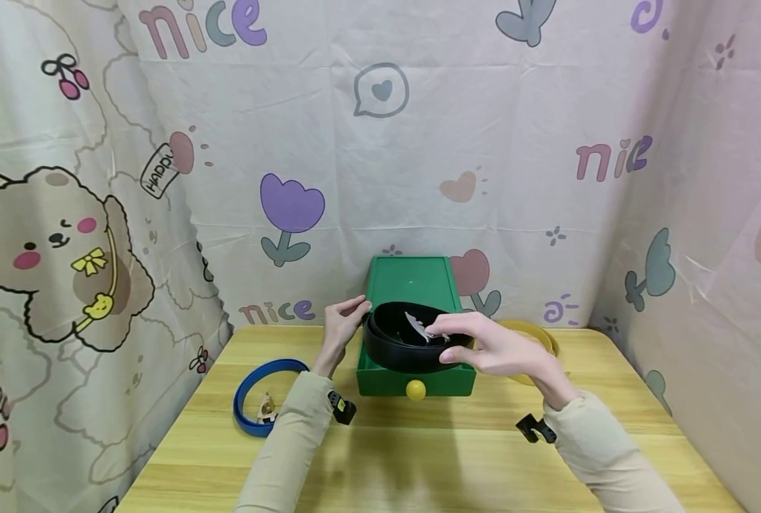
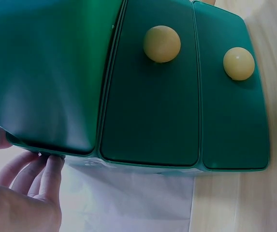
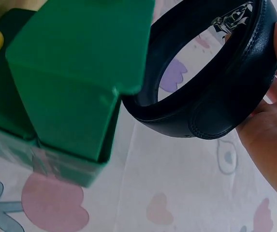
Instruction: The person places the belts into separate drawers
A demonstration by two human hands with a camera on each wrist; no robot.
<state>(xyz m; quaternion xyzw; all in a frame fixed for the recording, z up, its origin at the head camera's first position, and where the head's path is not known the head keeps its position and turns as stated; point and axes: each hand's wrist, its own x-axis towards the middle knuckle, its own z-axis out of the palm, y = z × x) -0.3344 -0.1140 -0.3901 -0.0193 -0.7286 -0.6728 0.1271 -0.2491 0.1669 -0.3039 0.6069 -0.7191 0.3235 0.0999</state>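
Observation:
A coiled black belt with a silver buckle is held up above the pulled-out top drawer of a green drawer cabinet. My right hand grips the coil at its right side, near the buckle, thumb on the outside. In the right wrist view the belt appears as a wide loop beside the drawer's corner. My left hand holds the cabinet's left edge; the left wrist view shows its bent fingers against the side. The drawer's inside is hidden behind the belt.
A coiled blue belt with a gold-coloured buckle lies on the wooden table at the left. Partly behind my right hand lies a yellow belt. Two lower drawers with yellow knobs are closed. Printed curtains stand behind and at both sides.

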